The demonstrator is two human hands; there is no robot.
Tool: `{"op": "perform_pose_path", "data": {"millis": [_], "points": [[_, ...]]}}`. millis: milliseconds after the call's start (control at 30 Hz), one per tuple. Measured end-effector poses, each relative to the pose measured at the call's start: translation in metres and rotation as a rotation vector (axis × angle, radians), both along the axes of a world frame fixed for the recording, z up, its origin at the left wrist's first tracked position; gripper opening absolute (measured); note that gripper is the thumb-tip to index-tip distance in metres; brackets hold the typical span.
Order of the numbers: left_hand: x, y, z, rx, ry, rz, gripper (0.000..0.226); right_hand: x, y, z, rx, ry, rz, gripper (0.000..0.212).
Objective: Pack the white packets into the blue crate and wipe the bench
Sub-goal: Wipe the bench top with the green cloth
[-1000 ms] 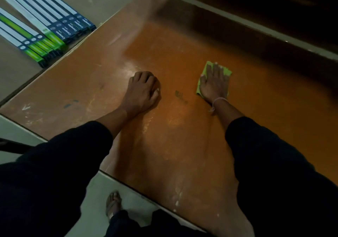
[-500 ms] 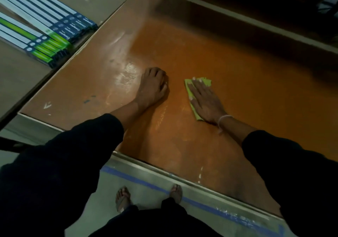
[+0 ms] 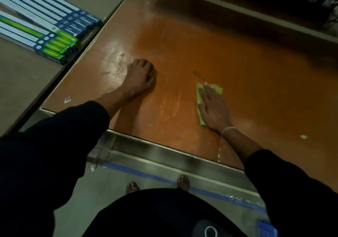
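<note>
Dim, underexposed frame, warm orange cast. Tabletop [image 3: 237,63] catches a pale sheen at the left near corner, with soft glare near the far edge. Far right band of the tabletop falls into deep shadow. Dark sleeves [image 3: 45,163] nearly black, no detail. Boxes [image 3: 45,26] top left are the brightest patch, print soft. Slight motion blur overall; wide-angle stretch at edges. Floor [image 3: 109,191] has a weak reflective gleam.
</note>
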State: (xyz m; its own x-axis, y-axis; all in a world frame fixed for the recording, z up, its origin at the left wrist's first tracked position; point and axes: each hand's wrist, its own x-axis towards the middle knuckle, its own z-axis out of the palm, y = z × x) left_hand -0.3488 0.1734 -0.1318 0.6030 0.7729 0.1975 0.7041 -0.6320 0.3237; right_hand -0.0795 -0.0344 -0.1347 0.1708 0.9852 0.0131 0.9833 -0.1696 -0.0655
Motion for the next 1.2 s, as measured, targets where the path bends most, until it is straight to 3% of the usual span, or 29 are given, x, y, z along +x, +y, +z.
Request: {"op": "perform_pose_path", "data": {"millis": [100, 133, 233, 300, 367, 533, 600, 667, 733, 800, 933, 1100, 1200], "points": [[-0.021, 0.013, -0.004, 0.011, 0.024, 0.030, 0.039, -0.026, 0.003, -0.002, 0.006, 0.053, -0.337, 0.067], [-0.026, 0.016, -0.006, 0.022, 0.031, 0.034, 0.041, -0.046, -0.003, -0.003, 0.018, 0.059, -0.299, 0.067], [-0.030, 0.019, -0.012, 0.058, 0.016, 0.031, 0.043, -0.104, -0.041, -0.002, -0.013, 0.056, 0.163, 0.061], [-0.030, 0.018, -0.014, 0.081, 0.015, 0.033, 0.042, -0.116, -0.055, 0.003, -0.033, 0.056, 0.330, 0.060], [-0.030, 0.018, -0.015, 0.097, 0.009, 0.030, 0.041, -0.108, -0.056, 0.001, -0.012, 0.049, 0.254, 0.059], [-0.032, 0.020, -0.018, 0.115, 0.002, 0.035, 0.039, -0.101, -0.037, -0.010, 0.044, 0.048, -0.270, 0.062], [-0.031, 0.020, -0.018, 0.110, 0.006, 0.025, 0.039, -0.119, -0.034, -0.009, 0.017, 0.042, -0.170, 0.062], [-0.031, 0.021, -0.018, 0.107, 0.001, 0.019, 0.040, -0.130, -0.035, -0.006, -0.020, 0.049, 0.131, 0.060], [-0.032, 0.021, -0.018, 0.102, -0.004, 0.020, 0.040, -0.120, -0.028, -0.001, -0.038, 0.043, 0.303, 0.060], [-0.032, 0.020, -0.018, 0.103, -0.008, 0.023, 0.040, -0.096, -0.009, -0.004, -0.011, 0.019, 0.205, 0.059], [-0.032, 0.020, -0.018, 0.116, -0.017, 0.013, 0.039, -0.072, 0.045, -0.010, -0.005, 0.080, -0.319, 0.065], [-0.034, 0.024, -0.018, 0.064, 0.002, -0.001, 0.046, -0.085, 0.070, -0.007, -0.009, 0.036, 0.147, 0.059], [-0.035, 0.034, -0.016, 0.050, 0.014, -0.035, 0.045, -0.057, 0.098, -0.008, 0.007, 0.048, -0.055, 0.061]]}}
